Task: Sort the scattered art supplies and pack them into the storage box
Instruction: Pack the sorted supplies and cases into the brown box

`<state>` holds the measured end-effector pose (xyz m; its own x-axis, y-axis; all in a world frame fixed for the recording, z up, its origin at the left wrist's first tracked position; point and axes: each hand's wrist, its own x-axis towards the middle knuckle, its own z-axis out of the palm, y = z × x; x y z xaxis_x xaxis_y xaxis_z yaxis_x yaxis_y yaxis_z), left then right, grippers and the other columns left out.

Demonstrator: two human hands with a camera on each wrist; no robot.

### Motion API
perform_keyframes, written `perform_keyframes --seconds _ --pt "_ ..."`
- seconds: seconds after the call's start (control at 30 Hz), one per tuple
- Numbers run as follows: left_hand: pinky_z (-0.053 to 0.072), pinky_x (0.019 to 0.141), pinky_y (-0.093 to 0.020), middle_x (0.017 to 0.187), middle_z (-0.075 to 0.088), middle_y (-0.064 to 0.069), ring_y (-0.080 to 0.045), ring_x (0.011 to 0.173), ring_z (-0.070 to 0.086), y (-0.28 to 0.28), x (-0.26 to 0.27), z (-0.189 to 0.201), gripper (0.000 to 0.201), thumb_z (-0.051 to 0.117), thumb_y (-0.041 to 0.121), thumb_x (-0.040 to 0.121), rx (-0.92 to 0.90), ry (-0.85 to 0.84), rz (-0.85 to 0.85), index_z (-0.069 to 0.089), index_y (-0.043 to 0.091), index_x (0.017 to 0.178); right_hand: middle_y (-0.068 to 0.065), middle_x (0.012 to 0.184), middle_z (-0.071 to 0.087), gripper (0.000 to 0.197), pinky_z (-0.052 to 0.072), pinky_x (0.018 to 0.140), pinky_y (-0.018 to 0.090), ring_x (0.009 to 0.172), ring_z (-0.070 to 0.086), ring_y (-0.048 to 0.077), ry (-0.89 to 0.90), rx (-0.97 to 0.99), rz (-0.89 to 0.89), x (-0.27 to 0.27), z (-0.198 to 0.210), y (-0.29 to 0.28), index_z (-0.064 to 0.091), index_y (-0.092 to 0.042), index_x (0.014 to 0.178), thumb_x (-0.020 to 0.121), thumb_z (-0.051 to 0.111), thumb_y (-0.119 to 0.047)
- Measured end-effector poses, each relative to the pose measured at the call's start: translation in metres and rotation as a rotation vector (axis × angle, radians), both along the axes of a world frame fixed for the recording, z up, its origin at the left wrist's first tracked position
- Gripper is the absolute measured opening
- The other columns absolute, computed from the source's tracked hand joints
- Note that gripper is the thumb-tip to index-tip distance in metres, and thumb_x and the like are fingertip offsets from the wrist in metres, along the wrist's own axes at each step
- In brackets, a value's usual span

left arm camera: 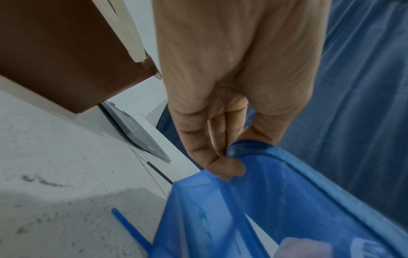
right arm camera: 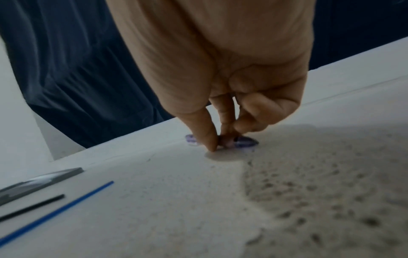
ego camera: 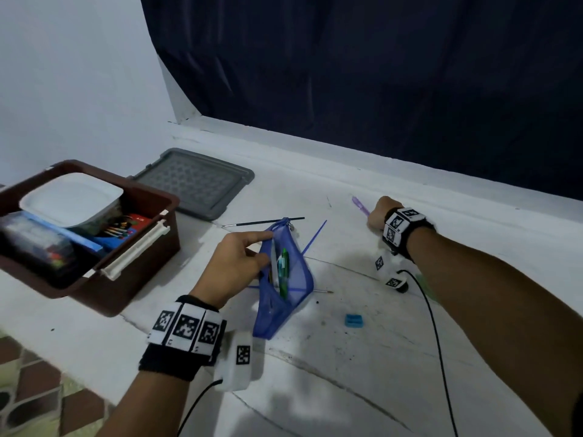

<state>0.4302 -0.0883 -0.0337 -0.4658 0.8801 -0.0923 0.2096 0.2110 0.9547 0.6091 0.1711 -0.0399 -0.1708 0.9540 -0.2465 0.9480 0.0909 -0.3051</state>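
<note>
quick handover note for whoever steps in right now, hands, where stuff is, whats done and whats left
Left hand pinches the rim of the blue mesh pouch, holding it open; a green pen is inside.
Right hand pinches the purple pen, lying on the table.
Brown storage box already holds a white tub and paints; its grey lid lies beside it.
Left: black brush, blue sticks, blue sharpener, then the pouch.

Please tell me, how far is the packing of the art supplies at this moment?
Done: the brown storage box already holds a white container and paint sets, and its grey lid lies off beside it. In hand: the left hand holds the blue mesh pouch open with pens inside; the right hand pinches a purple pen on the surface. Left: two brushes, a blue stick, a blue sharpener, then the pouch itself.
</note>
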Motion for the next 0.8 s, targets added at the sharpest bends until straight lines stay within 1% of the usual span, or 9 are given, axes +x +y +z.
perform_keyframes --seconds 0.07,0.17,0.2,0.3,0.43,0.5,0.6,0.7,0.8 --pt "0.052 0.053 -0.022 0.061 0.069 -0.006 -0.014 0.053 0.064 -0.001 -0.001 -0.001 0.045 0.052 -0.014 0.083 0.003 0.002 0.0 0.064 0.017 0.114 0.013 0.083 0.058 0.027 0.023 0.059 0.032 0.08 0.056 0.029 -0.017 -0.05 0.063 -0.005 0.003 -0.008 0.052 -0.003 0.076 0.093 0.054 -0.023" --pt "0.052 0.053 -0.022 0.061 0.069 -0.003 -0.011 0.053 0.063 -0.005 -0.005 -0.001 0.043 0.053 -0.012 0.084 0.011 0.006 0.017 0.064 0.017 0.113 0.016 0.089 0.068 0.032 0.05 0.07 0.034 0.084 0.064 0.03 0.053 -0.08 0.223 -0.017 0.004 -0.024 0.063 0.002 0.084 0.09 0.061 -0.029" --pt "0.052 0.053 -0.021 0.061 0.069 -0.002 -0.009 0.052 0.063 -0.008 -0.007 0.0 0.043 0.053 -0.013 0.085 0.016 0.005 0.02 0.064 0.018 0.113 0.017 0.089 0.07 0.031 0.052 0.072 0.034 0.085 0.065 0.03 0.082 -0.091 0.283 -0.021 0.005 -0.032 0.068 0.004 0.088 0.089 0.063 -0.026" --pt "0.051 0.05 -0.02 0.06 0.068 -0.001 -0.007 0.05 0.061 -0.022 -0.018 0.004 0.043 0.052 -0.014 0.085 0.034 0.001 0.042 0.064 0.018 0.11 0.015 0.071 0.068 0.019 0.045 0.062 0.027 0.067 0.06 0.021 0.124 -0.145 0.466 -0.032 0.009 -0.068 0.072 0.003 0.073 0.08 0.059 -0.009" --pt "0.053 0.051 -0.023 0.061 0.069 0.004 -0.009 0.052 0.061 -0.044 -0.038 0.004 0.041 0.052 -0.014 0.083 0.046 -0.014 0.135 0.067 0.018 0.103 0.006 0.058 0.054 0.018 0.036 0.054 0.027 0.053 0.047 0.018 0.052 -0.175 0.585 -0.04 0.008 -0.117 0.066 -0.001 0.065 0.078 0.063 -0.014" --pt "0.059 0.063 -0.036 0.07 0.072 0.0 -0.019 0.063 0.064 -0.054 -0.045 0.002 0.04 0.051 -0.014 0.083 0.043 -0.025 0.161 0.068 0.017 0.102 0.007 0.061 0.05 0.016 0.031 0.052 0.027 0.054 0.044 0.02 -0.016 -0.141 0.607 -0.046 0.003 -0.14 0.055 -0.009 0.062 0.077 0.061 -0.012" --pt "0.057 0.079 -0.055 0.091 0.072 -0.015 -0.03 0.076 0.065 -0.066 -0.049 -0.002 0.037 0.054 -0.01 0.084 0.037 -0.01 0.155 0.067 0.016 0.107 0.007 0.062 0.051 0.019 0.035 0.05 0.026 0.055 0.048 0.023 -0.082 -0.104 0.62 -0.05 -0.008 -0.161 0.048 -0.01 0.062 0.078 0.058 -0.01" --pt "0.056 0.077 -0.059 0.09 0.072 -0.016 -0.038 0.076 0.066 -0.075 -0.047 -0.005 0.037 0.055 -0.009 0.085 0.031 0.003 0.133 0.067 0.011 0.113 0.008 0.075 0.056 0.012 0.04 0.054 0.028 0.062 0.053 0.024 -0.109 -0.072 0.625 -0.05 -0.012 -0.172 0.05 -0.01 0.077 0.085 0.058 -0.015" --pt "0.057 0.076 -0.057 0.089 0.072 -0.013 -0.033 0.073 0.065 -0.082 -0.042 -0.005 0.039 0.054 -0.011 0.085 0.03 -0.003 0.101 0.066 0.015 0.111 0.002 0.08 0.047 0.012 0.034 0.056 0.027 0.069 0.047 0.019 -0.187 -0.006 0.643 -0.046 -0.012 -0.184 0.044 -0.012 0.09 0.093 0.052 -0.021"
